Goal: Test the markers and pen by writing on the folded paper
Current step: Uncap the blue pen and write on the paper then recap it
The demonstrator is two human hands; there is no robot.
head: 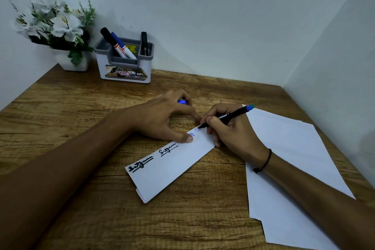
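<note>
Right hand (pixel 229 128) closed around slim black pen with blue end (pixel 227 117), tip on white folded paper strip (pixel 172 166). Left hand (pixel 162 117) pins strip just beside the tip, fingers curled over small blue cap (pixel 182 102).

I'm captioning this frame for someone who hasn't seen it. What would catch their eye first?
At the centre of the wooden desk, the right hand writes with a black pen on the folded paper, which already bears two dark scribbles. The left hand pins the strip down and hides a blue cap. At the back left, a grey holder keeps more markers.
</note>
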